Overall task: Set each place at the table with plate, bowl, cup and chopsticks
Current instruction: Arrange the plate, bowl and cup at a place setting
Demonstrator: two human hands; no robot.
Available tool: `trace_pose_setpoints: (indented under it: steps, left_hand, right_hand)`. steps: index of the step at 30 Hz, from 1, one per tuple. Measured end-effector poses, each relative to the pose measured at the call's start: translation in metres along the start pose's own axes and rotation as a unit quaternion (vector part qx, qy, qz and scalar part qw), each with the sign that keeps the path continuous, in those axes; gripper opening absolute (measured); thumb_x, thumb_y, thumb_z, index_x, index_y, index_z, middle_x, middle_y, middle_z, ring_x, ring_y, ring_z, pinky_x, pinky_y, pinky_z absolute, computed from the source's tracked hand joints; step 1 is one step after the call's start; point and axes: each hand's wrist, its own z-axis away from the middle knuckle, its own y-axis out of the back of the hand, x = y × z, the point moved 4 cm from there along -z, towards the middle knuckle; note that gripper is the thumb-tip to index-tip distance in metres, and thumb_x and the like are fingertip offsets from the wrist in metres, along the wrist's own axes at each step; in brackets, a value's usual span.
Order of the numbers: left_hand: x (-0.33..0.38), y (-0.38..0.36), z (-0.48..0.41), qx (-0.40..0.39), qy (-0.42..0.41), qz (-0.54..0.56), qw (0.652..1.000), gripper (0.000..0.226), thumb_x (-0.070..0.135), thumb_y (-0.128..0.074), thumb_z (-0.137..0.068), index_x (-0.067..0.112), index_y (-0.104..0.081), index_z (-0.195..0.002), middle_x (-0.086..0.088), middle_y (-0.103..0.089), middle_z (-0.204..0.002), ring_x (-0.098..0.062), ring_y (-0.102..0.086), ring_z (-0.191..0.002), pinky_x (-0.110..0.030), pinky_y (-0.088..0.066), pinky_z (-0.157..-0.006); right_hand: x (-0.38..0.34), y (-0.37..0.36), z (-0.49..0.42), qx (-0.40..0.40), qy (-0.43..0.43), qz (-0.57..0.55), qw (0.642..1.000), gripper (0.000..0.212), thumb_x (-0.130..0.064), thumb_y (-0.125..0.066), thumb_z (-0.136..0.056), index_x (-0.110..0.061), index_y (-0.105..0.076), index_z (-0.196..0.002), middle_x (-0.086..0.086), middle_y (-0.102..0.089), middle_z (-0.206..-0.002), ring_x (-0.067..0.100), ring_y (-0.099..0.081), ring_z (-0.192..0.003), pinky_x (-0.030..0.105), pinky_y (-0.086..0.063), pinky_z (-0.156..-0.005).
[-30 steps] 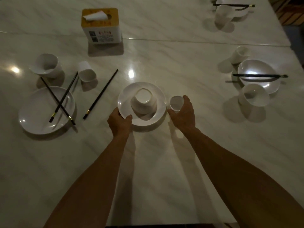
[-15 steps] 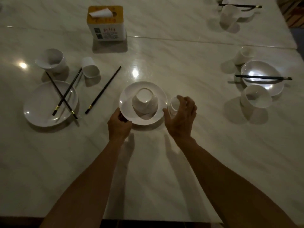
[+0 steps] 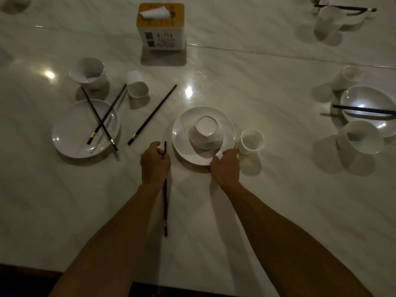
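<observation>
Chopstick step, centre place. L hand (image 3: 155, 161) clamped on one chopstick (image 3: 165, 202) at 8 o'clock of plate (image 3: 181, 144); R hand (image 3: 226, 166) pinching rim at 5. Next, prob: fetch 2nd chopstick (image 3: 152, 114) at 10, pair up.

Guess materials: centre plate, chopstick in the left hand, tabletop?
Plate: glazed ceramic or melamine, cannot tell which; plain white, smooth, with a soft sheen. Chopstick, held in the left hand: dark wood or plastic, satin finish, with a pale metallic-looking band near its rear end. Tabletop: polished marble or marble-look slab; grey veining and sharp lamp reflections suggest a glossy hard surface.
</observation>
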Motion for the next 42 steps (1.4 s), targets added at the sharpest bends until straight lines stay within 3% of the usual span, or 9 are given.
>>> trace_pose_setpoints:
  steps: [6, 14, 19, 24, 28, 31, 34, 38, 42]
  left_hand:
    - [-0.001, 0.008, -0.028, -0.003, -0.014, -0.016, 1.000, 0.035, 0.005, -0.065, -0.083, 0.005, -0.062, -0.118, -0.010, -0.068, -0.090, -0.024, -0.065, -0.086, -0.035, -0.054, -0.083]
    - [-0.009, 0.010, -0.004, -0.017, -0.022, -0.024, 0.999, 0.045, 0.015, -0.071, -0.085, 0.007, -0.057, -0.127, -0.012, -0.061, -0.118, -0.023, -0.062, -0.102, -0.025, -0.048, -0.085]
    - [-0.024, 0.014, 0.030, -0.001, -0.034, -0.056, 0.998, 0.043, 0.013, -0.069, -0.083, 0.008, -0.058, -0.124, -0.011, -0.057, -0.119, -0.027, -0.054, -0.113, -0.037, -0.047, -0.094]
    - [-0.014, 0.015, 0.053, 0.023, -0.101, -0.059, 0.993, 0.045, 0.009, -0.065, -0.078, 0.007, -0.060, -0.122, -0.013, -0.056, -0.123, -0.031, -0.051, -0.116, -0.043, -0.045, -0.098]
    - [0.019, 0.004, 0.067, 0.001, -0.173, -0.043, 0.984, 0.054, 0.022, -0.060, -0.073, 0.010, -0.056, -0.126, -0.011, -0.055, -0.128, -0.029, -0.049, -0.119, -0.044, -0.042, -0.100]
    - [0.049, -0.012, 0.077, -0.056, -0.261, -0.057, 0.962, 0.072, 0.034, -0.067, -0.067, 0.010, -0.050, -0.133, -0.012, -0.053, -0.133, -0.029, -0.050, -0.121, -0.046, -0.044, -0.100]
    - [0.074, -0.035, 0.082, -0.160, -0.318, -0.131, 0.925, 0.096, 0.058, -0.075, -0.066, 0.018, -0.038, -0.145, -0.008, -0.040, -0.149, -0.026, -0.040, -0.135, -0.047, -0.037, -0.108]
    - [0.083, -0.065, 0.074, -0.248, -0.228, -0.194, 0.921, 0.109, 0.058, -0.077, -0.067, 0.028, -0.016, -0.153, -0.005, -0.017, -0.160, -0.025, -0.017, -0.146, -0.050, -0.021, -0.115]
    - [0.085, -0.073, 0.064, -0.233, -0.206, -0.195, 0.930, 0.103, 0.056, -0.076, -0.068, 0.030, -0.021, -0.150, -0.003, -0.028, -0.156, -0.025, -0.028, -0.142, -0.048, -0.028, -0.113]
  right_hand:
    - [0.009, -0.003, -0.001, 0.016, -0.002, -0.050, 0.999, 0.030, -0.024, -0.062, -0.089, -0.016, -0.043, -0.110, 0.010, -0.065, -0.104, 0.028, -0.066, -0.094, 0.035, -0.051, -0.080]
    - [0.023, 0.003, 0.011, 0.026, 0.021, -0.059, 0.998, 0.033, -0.020, -0.064, -0.088, -0.012, -0.045, -0.114, 0.003, -0.055, -0.101, 0.019, -0.055, -0.091, 0.029, -0.041, -0.078]
    - [0.039, 0.005, 0.028, 0.028, 0.027, -0.066, 0.997, 0.031, -0.020, -0.065, -0.088, -0.014, -0.043, -0.109, 0.000, -0.055, -0.091, 0.021, -0.060, -0.084, 0.034, -0.049, -0.076]
    - [0.057, 0.012, 0.049, 0.032, 0.034, -0.069, 0.996, 0.030, -0.019, -0.063, -0.089, -0.010, -0.044, -0.111, -0.008, -0.049, -0.077, 0.013, -0.053, -0.070, 0.028, -0.039, -0.069]
    - [0.073, 0.019, 0.065, 0.031, 0.039, -0.064, 0.997, 0.030, -0.018, -0.063, -0.089, -0.011, -0.043, -0.111, -0.009, -0.048, -0.073, 0.002, -0.048, -0.063, 0.023, -0.037, -0.064]
    - [0.081, 0.023, 0.073, 0.021, 0.036, -0.055, 0.998, 0.033, -0.021, -0.063, -0.089, -0.011, -0.043, -0.112, -0.008, -0.050, -0.075, 0.014, -0.053, -0.070, 0.028, -0.040, -0.070]
    - [0.083, 0.027, 0.072, 0.018, 0.013, -0.035, 0.999, 0.042, -0.032, -0.065, -0.087, -0.012, -0.041, -0.116, 0.000, -0.054, -0.093, 0.021, -0.055, -0.086, 0.033, -0.045, -0.076]
    - [0.079, 0.037, 0.063, 0.057, 0.017, -0.019, 0.998, 0.050, -0.045, -0.065, -0.085, -0.014, -0.040, -0.114, 0.005, -0.054, -0.109, 0.019, -0.054, -0.086, 0.033, -0.046, -0.073]
    - [0.076, 0.049, 0.055, 0.087, 0.052, -0.011, 0.995, 0.044, -0.036, -0.065, -0.086, -0.013, -0.042, -0.116, 0.005, -0.051, -0.116, 0.015, -0.050, -0.088, 0.028, -0.041, -0.072]
